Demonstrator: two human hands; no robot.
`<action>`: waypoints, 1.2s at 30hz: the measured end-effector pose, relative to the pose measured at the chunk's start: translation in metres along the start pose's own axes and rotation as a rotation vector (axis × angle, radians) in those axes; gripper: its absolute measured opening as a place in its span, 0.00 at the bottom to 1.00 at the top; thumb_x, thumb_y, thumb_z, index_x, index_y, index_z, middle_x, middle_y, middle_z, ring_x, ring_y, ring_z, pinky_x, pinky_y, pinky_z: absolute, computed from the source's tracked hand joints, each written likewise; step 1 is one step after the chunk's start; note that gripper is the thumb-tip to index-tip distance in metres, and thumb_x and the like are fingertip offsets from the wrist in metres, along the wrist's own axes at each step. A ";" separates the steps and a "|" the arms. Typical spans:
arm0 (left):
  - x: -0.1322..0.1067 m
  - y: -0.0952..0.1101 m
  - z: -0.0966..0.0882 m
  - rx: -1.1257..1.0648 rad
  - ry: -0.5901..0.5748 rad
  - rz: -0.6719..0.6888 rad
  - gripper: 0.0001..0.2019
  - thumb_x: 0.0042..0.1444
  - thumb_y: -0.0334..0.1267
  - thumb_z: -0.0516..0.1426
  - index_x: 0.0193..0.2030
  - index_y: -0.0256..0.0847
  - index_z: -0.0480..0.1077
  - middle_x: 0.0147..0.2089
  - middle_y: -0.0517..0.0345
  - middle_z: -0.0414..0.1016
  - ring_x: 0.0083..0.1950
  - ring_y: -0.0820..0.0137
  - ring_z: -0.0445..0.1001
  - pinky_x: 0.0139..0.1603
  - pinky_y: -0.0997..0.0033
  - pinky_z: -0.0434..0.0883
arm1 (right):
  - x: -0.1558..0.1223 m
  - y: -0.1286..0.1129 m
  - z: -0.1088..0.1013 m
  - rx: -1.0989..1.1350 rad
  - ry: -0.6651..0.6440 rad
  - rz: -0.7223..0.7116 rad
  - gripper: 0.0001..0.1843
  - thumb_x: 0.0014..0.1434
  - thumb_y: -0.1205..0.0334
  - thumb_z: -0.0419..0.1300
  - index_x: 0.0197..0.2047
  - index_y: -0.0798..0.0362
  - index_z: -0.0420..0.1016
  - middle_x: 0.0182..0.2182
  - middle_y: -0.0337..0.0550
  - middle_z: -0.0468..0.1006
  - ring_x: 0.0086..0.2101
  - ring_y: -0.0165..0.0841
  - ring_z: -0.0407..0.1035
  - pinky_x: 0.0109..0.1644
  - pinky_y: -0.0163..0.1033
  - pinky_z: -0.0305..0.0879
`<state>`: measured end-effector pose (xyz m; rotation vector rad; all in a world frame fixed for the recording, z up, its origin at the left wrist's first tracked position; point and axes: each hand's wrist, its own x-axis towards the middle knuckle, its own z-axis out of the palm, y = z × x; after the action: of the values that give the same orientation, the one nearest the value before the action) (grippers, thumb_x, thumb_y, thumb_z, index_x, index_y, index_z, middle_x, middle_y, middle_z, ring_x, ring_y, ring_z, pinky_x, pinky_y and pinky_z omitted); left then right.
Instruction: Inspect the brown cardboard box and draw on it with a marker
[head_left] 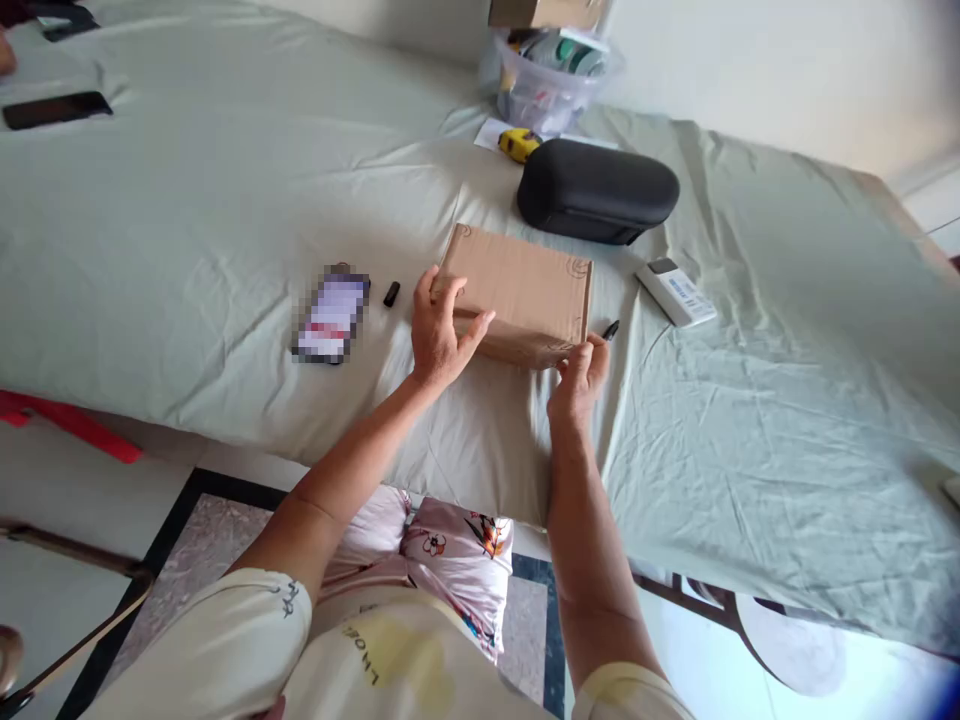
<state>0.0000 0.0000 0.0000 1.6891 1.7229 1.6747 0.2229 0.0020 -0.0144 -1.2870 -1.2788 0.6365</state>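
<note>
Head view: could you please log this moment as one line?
left hand: grips flat brown cardboard box, left end | right hand: touches its near-right corner

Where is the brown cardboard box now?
Head view, centre: brown cardboard box lies on the pale green sheet, held between left hand and right hand, black oval case just behind.

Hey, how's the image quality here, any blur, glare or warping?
Head view: phone screen is pixelated out; sheet edge bows from wide-lens distortion; glare whitens the floor at lower right; box, left hand and right hand are sharp under soft, even light.
</note>
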 end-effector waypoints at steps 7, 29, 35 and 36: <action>-0.007 0.008 0.002 0.033 0.034 -0.026 0.36 0.56 0.65 0.69 0.62 0.45 0.68 0.78 0.35 0.58 0.82 0.44 0.55 0.79 0.40 0.61 | 0.003 0.015 0.009 -0.012 0.048 -0.054 0.25 0.72 0.33 0.51 0.53 0.44 0.71 0.38 0.40 0.71 0.39 0.36 0.72 0.42 0.42 0.73; 0.007 -0.042 -0.001 0.064 -0.154 -0.241 0.46 0.57 0.43 0.73 0.76 0.37 0.55 0.78 0.29 0.63 0.82 0.48 0.62 0.83 0.46 0.58 | 0.008 0.009 -0.012 -0.422 -0.227 0.030 0.07 0.54 0.59 0.63 0.37 0.47 0.71 0.30 0.37 0.75 0.32 0.34 0.67 0.44 0.43 0.66; 0.005 -0.043 -0.001 0.116 -0.113 -0.245 0.42 0.59 0.48 0.72 0.73 0.39 0.59 0.74 0.32 0.71 0.76 0.47 0.71 0.77 0.46 0.69 | 0.005 0.002 -0.007 -0.384 -0.128 0.019 0.06 0.55 0.58 0.60 0.36 0.48 0.69 0.31 0.38 0.76 0.35 0.35 0.71 0.44 0.43 0.68; 0.005 -0.043 -0.001 0.096 -0.086 -0.215 0.41 0.59 0.50 0.72 0.73 0.40 0.59 0.72 0.34 0.72 0.75 0.48 0.73 0.75 0.46 0.70 | 0.005 0.001 -0.006 -0.350 -0.097 0.020 0.06 0.56 0.57 0.60 0.37 0.48 0.69 0.32 0.38 0.76 0.35 0.35 0.71 0.43 0.42 0.68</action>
<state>-0.0263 0.0164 -0.0305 1.5271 1.8951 1.4269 0.2304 0.0046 -0.0129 -1.5698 -1.5053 0.5074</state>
